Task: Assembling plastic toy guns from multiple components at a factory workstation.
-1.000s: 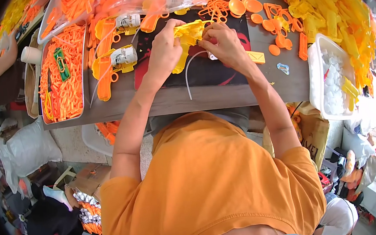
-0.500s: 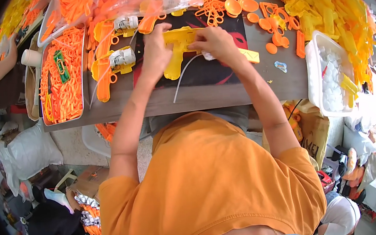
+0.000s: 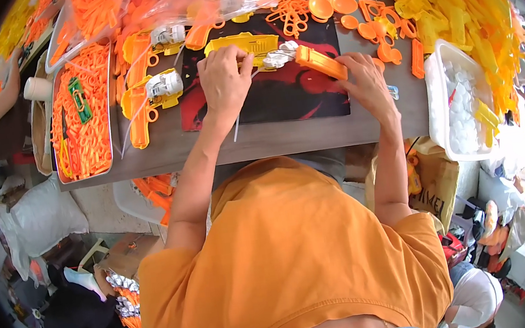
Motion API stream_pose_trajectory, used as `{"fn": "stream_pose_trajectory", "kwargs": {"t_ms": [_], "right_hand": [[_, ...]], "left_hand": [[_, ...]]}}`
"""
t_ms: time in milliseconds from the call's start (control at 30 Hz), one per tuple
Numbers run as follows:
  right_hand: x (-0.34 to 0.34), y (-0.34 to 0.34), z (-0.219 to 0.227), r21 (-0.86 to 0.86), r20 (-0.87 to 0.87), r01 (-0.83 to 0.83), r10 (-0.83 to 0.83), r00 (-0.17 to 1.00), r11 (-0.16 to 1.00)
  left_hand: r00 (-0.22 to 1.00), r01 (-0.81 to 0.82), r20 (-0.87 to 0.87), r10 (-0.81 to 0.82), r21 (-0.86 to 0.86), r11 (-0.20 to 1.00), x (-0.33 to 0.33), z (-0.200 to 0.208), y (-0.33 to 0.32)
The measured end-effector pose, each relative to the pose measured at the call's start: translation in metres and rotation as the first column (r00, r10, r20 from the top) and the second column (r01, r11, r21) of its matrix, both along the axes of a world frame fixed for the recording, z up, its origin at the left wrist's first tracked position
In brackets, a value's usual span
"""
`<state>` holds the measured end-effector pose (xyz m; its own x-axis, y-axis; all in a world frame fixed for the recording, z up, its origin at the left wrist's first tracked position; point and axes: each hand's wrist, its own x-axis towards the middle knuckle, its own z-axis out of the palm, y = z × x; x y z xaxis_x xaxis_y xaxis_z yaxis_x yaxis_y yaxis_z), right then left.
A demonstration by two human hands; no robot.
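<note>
My left hand is closed over the lower part of a yellow toy-gun shell half, hiding much of it. Beside the shell, to its right, shows a white mechanism piece. A thin clear tube trails from under my left hand toward the table's near edge. At the right, my right hand grips the near end of a long orange plastic part, whose other end points toward the white piece. Beneath both hands lies a dark mat with red patterning.
A tray of small orange parts with a green item on top stands at left. Near it lie yellow-orange gun assemblies with white cylinders. Orange rings and discs lie at back right, beside a white bin and heaped yellow shells.
My right hand has left the yellow shell, moved right and toward me, and now grips the orange part. The white piece has come into view. My left hand has shifted slightly nearer.
</note>
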<state>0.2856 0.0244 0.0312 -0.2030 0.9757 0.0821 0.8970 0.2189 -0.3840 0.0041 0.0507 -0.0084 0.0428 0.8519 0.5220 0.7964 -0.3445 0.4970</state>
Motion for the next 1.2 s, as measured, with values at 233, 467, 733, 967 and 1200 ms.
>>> {"fn": "stream_pose_trajectory", "kwargs": {"t_ms": [233, 467, 733, 967, 1200], "right_hand": [[-0.018, 0.022, 0.034, -0.208, -0.559, 0.031, -0.145, 0.816, 0.978], [-0.117, -0.003, 0.014, 0.504, -0.313, -0.168, 0.361, 0.878, 0.847], [-0.129, -0.007, -0.011, 0.522, -0.299, -0.297, 0.498, 0.814, 0.799], [-0.125, 0.044, -0.018, 0.488, -0.131, -0.221, 0.321, 0.938, 0.844], [-0.133, 0.06, -0.02, 0.375, -0.117, -0.225, 0.287, 0.951, 0.899]], "left_hand": [[0.994, -0.065, -0.079, 0.071, 0.072, 0.995, 0.01, -0.005, 0.002], [0.822, 0.124, 0.565, 0.073, -0.303, 0.945, -0.018, 0.028, -0.031], [0.74, 0.301, 0.671, 0.043, -0.388, 0.871, -0.042, 0.019, -0.026], [0.975, 0.081, 0.221, -0.027, -0.241, 0.967, -0.026, 0.02, -0.028], [0.999, 0.014, 0.037, -0.019, 0.119, 0.993, -0.015, -0.004, -0.03]]}}
